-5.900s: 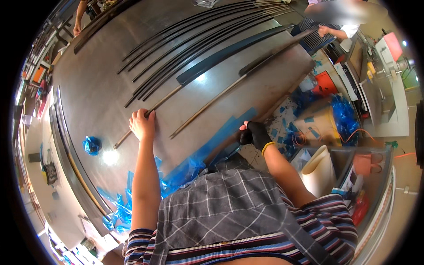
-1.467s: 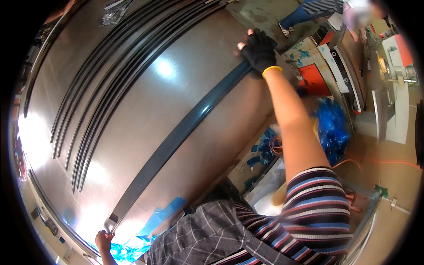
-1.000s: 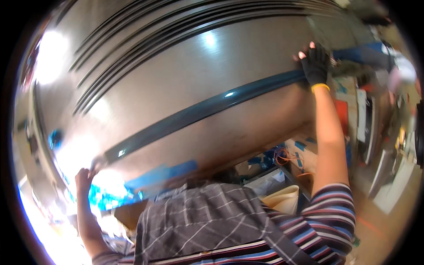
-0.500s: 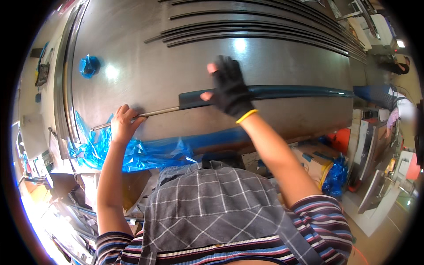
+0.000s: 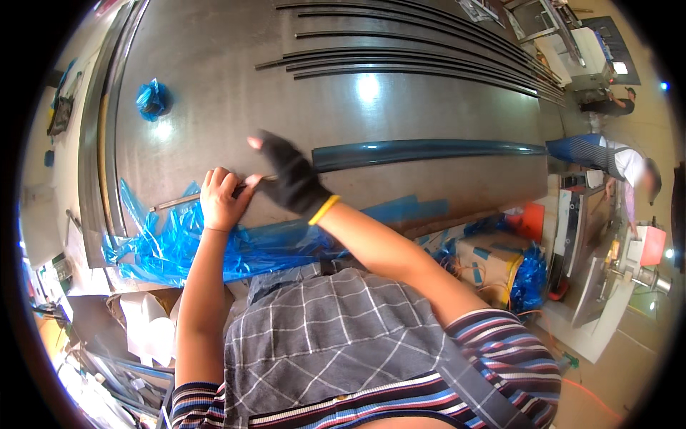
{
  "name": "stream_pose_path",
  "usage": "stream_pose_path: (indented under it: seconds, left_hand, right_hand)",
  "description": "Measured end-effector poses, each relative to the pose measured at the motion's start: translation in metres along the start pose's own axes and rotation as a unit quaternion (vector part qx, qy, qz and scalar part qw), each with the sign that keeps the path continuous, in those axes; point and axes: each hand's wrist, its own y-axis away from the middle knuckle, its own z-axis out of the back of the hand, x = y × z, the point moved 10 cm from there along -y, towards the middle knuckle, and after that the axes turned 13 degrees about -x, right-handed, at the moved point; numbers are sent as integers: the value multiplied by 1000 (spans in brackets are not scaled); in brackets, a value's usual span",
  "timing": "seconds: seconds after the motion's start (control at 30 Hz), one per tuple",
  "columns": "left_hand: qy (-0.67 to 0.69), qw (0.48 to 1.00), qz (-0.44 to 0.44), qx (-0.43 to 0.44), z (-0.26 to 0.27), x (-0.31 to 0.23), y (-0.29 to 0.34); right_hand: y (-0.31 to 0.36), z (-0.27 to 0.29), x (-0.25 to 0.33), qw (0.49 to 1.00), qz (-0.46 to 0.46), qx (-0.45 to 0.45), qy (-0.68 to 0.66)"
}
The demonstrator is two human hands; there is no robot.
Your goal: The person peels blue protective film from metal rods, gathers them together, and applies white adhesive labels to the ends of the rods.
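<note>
My bare left hand (image 5: 223, 200) is closed round a thin metal strip (image 5: 175, 202) near the left end of the table, its fingers pinched over it. The strip's left end sticks out past the hand. My right hand (image 5: 294, 176), in a black fingerless glove with a yellow cuff, is beside the left one, over the strip. Its thumb reaches toward the left fingers, and the other fingers are stretched out, a little blurred. A long dark blue film band (image 5: 421, 151) lies just right of the glove, in line with the strip. The glove hides part of the strip.
Several dark thin bars (image 5: 400, 61) lie along the table's far side. A crumpled blue film bundle (image 5: 151, 99) sits at the far left of the metal table (image 5: 236, 86). Loose blue film (image 5: 171, 247) hangs at the near edge. Another person (image 5: 629, 164) stands at the right.
My right hand has moved left off the blue film band to the strip beside my left hand. The left hand stays closed on the strip; the view has shifted slightly.
</note>
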Motion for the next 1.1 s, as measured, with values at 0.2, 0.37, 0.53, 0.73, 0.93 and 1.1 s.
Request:
stream_pose_path:
  seconds: [0.2, 0.37, 0.53, 0.73, 0.93, 1.1]
  left_hand:
    - [5, 1000, 15, 1, 3, -5, 0]
    - [14, 999, 34, 23, -1, -1, 1]
    - [15, 1000, 11, -4, 3, -5, -2]
    - [17, 1000, 11, -2, 1, -3, -2]
    - [13, 1000, 20, -4, 3, -1, 2]
    - [18, 1000, 13, -3, 0, -4, -2]
  right_hand:
    - [14, 94, -73, 905, -190, 152, 348]
    - [13, 77, -67, 856, -241, 257, 379]
    - [11, 78, -85, 870, -241, 239, 357]
    - [6, 67, -77, 840, -227, 317, 377]
    - [5, 57, -77, 800, -242, 384, 392]
    - [7, 72, -99, 838, -257, 306, 372]
